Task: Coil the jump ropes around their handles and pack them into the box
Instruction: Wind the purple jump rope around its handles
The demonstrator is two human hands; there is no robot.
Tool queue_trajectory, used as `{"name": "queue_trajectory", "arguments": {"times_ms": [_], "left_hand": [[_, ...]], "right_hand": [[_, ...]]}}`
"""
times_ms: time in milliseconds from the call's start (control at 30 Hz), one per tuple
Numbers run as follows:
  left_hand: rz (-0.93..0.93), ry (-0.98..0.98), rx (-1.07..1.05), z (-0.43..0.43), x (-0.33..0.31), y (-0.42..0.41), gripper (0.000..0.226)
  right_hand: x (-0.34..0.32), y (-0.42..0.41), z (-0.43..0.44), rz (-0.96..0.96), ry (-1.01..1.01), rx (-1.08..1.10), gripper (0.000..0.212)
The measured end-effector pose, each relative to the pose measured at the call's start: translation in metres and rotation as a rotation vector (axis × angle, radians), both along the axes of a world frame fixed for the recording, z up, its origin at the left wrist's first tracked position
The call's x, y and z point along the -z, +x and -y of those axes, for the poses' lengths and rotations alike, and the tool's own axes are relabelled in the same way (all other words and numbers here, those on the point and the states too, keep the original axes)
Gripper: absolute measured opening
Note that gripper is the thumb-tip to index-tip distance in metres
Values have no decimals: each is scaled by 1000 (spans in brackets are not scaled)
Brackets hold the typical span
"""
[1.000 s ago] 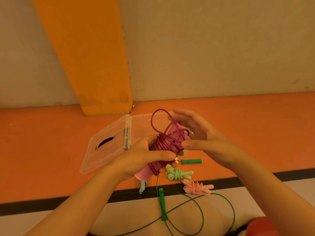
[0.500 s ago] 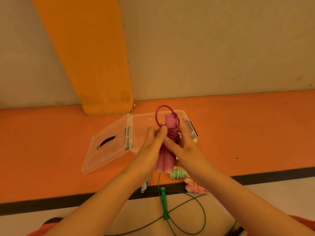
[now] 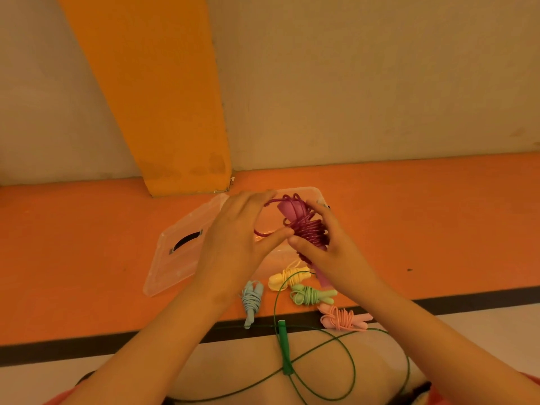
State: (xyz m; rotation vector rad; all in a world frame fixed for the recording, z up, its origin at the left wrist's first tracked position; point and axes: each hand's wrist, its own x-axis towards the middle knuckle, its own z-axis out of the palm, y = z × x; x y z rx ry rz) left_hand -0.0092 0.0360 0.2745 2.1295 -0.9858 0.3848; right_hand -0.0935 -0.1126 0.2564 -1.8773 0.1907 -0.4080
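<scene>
My right hand (image 3: 330, 252) grips a pink-handled jump rope (image 3: 304, 226) with dark magenta cord coiled round its handles, held above the clear plastic box (image 3: 318, 197). My left hand (image 3: 239, 238) pinches a loose loop of that magenta cord beside the coil. On the orange floor near me lie coiled ropes: yellow (image 3: 287, 277), light green (image 3: 311, 295), blue (image 3: 252, 301) and salmon pink (image 3: 343, 317). A green rope (image 3: 284, 350) lies uncoiled across my lap, its cord looping wide.
The box's hinged lid (image 3: 175, 252) lies open flat to the left. An orange pillar (image 3: 163, 97) stands against the beige wall behind the box. A black stripe (image 3: 467, 299) borders the orange floor near my legs.
The pink bundle tilted and shifted right into my right hand. My left hand moved off the handles and now holds a loose loop of cord to the left of the coil.
</scene>
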Motion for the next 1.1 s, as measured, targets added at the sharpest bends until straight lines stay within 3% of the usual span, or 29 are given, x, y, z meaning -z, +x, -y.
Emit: {"name": "queue_trajectory", "arguments": {"times_ms": [133, 367, 467, 700, 767, 867, 933, 1000, 1100], "left_hand": [[412, 221, -81, -1, 0, 6, 60], [388, 328, -105, 11, -2, -7, 23], [229, 457, -69, 14, -14, -18, 14], [-7, 441, 62, 11, -18, -22, 26], [-90, 310, 107, 5, -16, -22, 22], [-467, -87, 197, 3, -8, -23, 13], [-579, -241, 186, 2, -2, -13, 9], [-598, -261, 179, 1, -1, -3, 9], [-603, -230, 208, -2, 2, 0, 10]], "right_hand": [[3, 5, 4, -15, -129, 22, 84], [13, 9, 6, 0, -223, 135, 89], [15, 11, 7, 25, -204, 180, 82], [12, 13, 12, -8, -103, 133, 51], [9, 14, 11, -13, -23, 96, 47], [-4, 14, 13, -2, 95, 21, 46], [-13, 12, 14, -1, 249, -32, 40], [-15, 9, 14, -6, 333, -75, 43], [-8, 8, 14, -41, 276, -96, 61]]}}
